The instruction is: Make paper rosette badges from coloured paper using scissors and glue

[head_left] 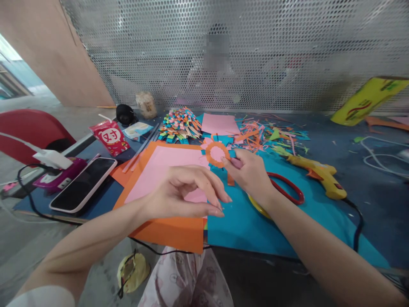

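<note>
My right hand [254, 172] pinches the edge of a paper flower [209, 152], an orange ring around a pink centre with pink and blue petals, held above the table. My left hand [191, 187] hovers over the pink sheet [159, 168], its fingers curved and the fingertips close to the thumb; anything between them is too small to make out. Beneath my right forearm lie scissors [295, 194] with red and yellow handles, partly hidden, on a blue sheet [249, 230]. An orange sheet [179, 234] extends under the pink one.
Right of the scissors lies a yellow glue gun [319, 175] with a black cord. Paper strips [255, 134] and a pile of folded paper pieces [180, 123] are at the back. A phone [84, 183], power strip [59, 175] and red drink carton [110, 136] stand left. Perforated metal [153, 51] closes the back.
</note>
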